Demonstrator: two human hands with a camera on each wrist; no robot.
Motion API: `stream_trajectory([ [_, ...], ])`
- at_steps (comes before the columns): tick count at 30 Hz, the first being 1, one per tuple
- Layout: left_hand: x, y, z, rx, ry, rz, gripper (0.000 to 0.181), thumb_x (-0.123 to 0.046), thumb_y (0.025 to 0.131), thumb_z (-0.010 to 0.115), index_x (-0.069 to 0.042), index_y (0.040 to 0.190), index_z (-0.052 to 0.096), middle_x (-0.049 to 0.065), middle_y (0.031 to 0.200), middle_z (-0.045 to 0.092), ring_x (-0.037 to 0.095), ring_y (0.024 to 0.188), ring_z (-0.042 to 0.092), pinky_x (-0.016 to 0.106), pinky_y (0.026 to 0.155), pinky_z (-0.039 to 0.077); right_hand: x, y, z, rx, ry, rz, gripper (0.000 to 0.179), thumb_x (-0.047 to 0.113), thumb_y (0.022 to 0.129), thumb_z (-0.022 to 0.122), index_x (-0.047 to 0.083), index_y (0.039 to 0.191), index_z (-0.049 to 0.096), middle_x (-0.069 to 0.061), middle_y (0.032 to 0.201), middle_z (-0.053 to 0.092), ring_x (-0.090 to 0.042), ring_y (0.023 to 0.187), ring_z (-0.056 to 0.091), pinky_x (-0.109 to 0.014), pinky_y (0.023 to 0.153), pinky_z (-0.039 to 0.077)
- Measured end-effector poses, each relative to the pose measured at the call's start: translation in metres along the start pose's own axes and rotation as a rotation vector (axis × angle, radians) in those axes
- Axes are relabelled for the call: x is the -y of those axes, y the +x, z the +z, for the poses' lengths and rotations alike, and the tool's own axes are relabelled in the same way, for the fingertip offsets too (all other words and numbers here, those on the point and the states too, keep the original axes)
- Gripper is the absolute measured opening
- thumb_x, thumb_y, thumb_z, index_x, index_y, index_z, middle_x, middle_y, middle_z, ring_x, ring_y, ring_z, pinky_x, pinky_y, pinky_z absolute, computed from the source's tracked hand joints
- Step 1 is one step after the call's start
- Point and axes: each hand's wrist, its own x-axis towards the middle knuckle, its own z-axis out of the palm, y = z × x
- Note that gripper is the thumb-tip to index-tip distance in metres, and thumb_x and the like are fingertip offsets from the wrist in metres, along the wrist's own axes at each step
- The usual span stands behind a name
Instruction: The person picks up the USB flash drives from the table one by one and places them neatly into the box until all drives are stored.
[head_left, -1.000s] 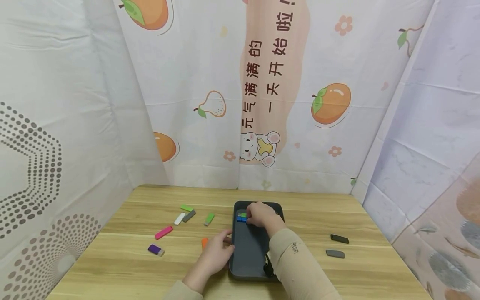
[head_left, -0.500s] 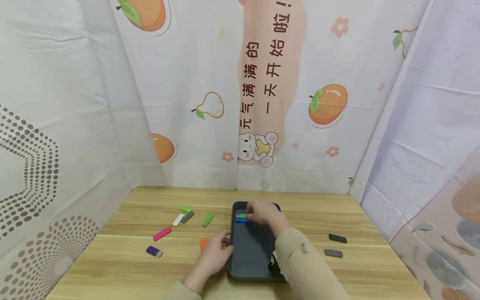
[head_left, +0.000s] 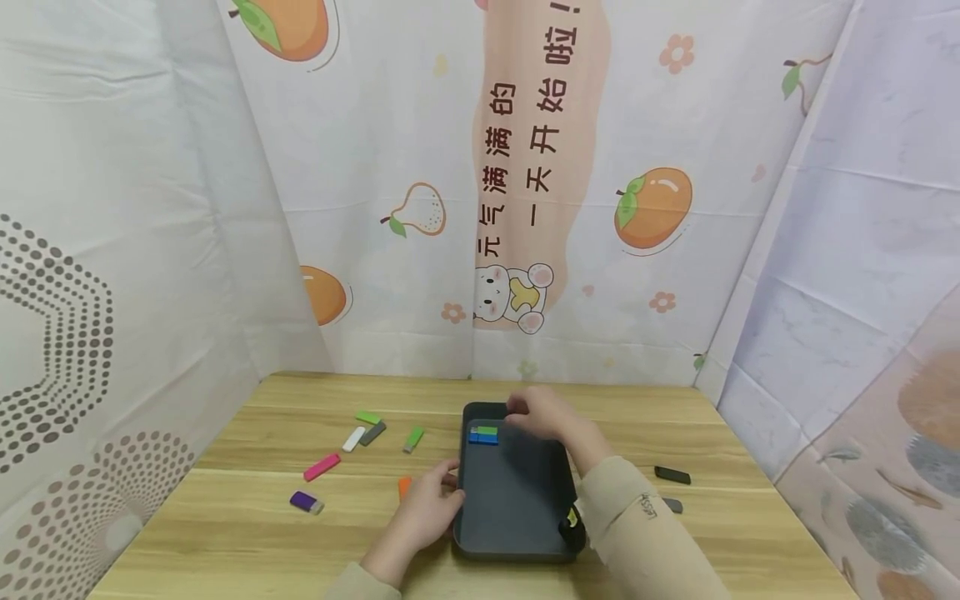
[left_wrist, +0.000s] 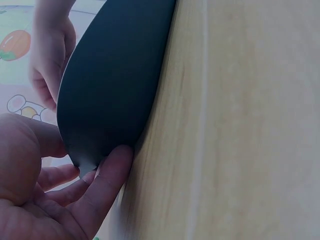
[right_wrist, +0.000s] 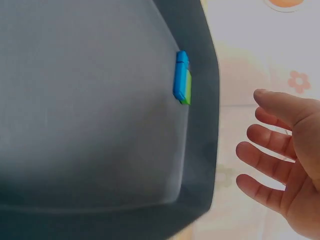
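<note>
A dark grey tray (head_left: 510, 508) stands on the wooden table. In its far left corner a green USB stick (head_left: 487, 431) and a blue USB stick (head_left: 483, 439) lie side by side against the far wall. My left hand (head_left: 429, 507) grips the tray's left side; the left wrist view has fingers on both faces of the wall. My right hand (head_left: 546, 413) hovers over the far end of the tray, just right of the two sticks. Its fingers (right_wrist: 265, 160) are spread and loosely bent, holding nothing.
Left of the tray lie green (head_left: 413, 439), white (head_left: 353, 439), pink (head_left: 322, 467), purple (head_left: 306, 502) and orange (head_left: 405, 487) USB sticks, among others. To the right are a black stick (head_left: 672, 475) and a grey one (head_left: 673, 505), partly behind the sleeve. Printed curtains enclose the table.
My right hand has let go of the green USB stick and moved up and right, leaving it beside the blue one. The left hand has stayed at the tray's side.
</note>
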Motion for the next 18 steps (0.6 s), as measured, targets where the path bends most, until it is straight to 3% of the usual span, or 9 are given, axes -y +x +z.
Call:
stream_trajectory([
  [9, 0.0, 0.0, 0.001, -0.011, -0.001, 0.01, 0.048, -0.008, 0.097, 0.063, 0.004, 0.142, 0.052, 0.018, 0.118, 0.066, 0.022, 0.093, 0.067, 0.04, 0.075, 0.058, -0.01, -0.016, -0.016, -0.064, 0.014, -0.008, 0.025, 0.021, 0.094, 0.074, 0.008, 0.115, 0.073, -0.005, 0.109, 0.072, -0.023, 0.099, 0.067, -0.043, 0.086, 0.056],
  [14, 0.0, 0.001, 0.001, -0.011, -0.004, 0.012, 0.048, -0.009, 0.097, 0.063, 0.005, 0.142, 0.051, 0.018, 0.118, 0.066, 0.022, 0.095, 0.068, 0.039, 0.076, 0.058, -0.011, -0.026, -0.026, -0.079, 0.014, 0.047, 0.034, 0.024, 0.095, 0.074, 0.008, 0.124, 0.07, -0.008, 0.126, 0.066, -0.03, 0.109, 0.065, -0.045, 0.091, 0.054],
  [18, 0.0, 0.0, 0.001, -0.009, -0.006, 0.009, 0.048, -0.009, 0.097, 0.063, 0.005, 0.143, 0.051, 0.019, 0.119, 0.066, 0.023, 0.096, 0.068, 0.041, 0.077, 0.058, -0.016, -0.035, -0.034, -0.101, 0.009, 0.049, 0.038, 0.027, 0.095, 0.073, 0.008, 0.127, 0.068, -0.011, 0.131, 0.063, -0.035, 0.113, 0.062, -0.048, 0.091, 0.053],
])
